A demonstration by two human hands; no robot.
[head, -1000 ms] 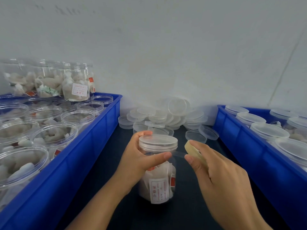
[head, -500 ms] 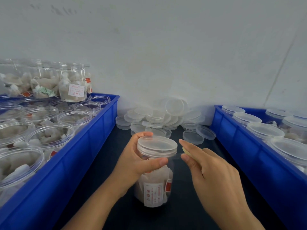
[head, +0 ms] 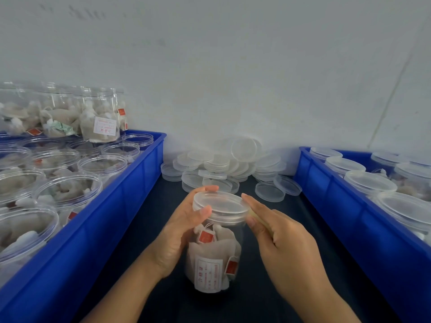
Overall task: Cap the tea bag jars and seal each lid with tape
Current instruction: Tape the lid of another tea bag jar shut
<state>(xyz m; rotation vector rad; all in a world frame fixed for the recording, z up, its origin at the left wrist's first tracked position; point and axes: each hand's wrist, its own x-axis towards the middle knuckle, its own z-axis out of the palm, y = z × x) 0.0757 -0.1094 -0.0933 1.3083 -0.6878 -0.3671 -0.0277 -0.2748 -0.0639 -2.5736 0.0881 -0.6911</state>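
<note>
The jar [head: 215,252] is standing on the dark desk [head: 158,229] between the two blue bins, with its clear lid [head: 220,206] already on. The left hand [head: 182,231] is gripping the top of the jar, its fingers [head: 206,209] curling round the lid's rim.

The right hand [head: 284,243] is coming in close now. A second ago it was a little way off, pulling a strip of tape out from the jar. Now its fingertips are touching the lid's right edge, and its fingers are pinching the pale tape roll [head: 260,221], which is mostly hidden.

So the tape is probably being wrapped round the rim, and this jar is getting sealed. Lots of open jars are still waiting in the left bin [head: 130,194].
</note>
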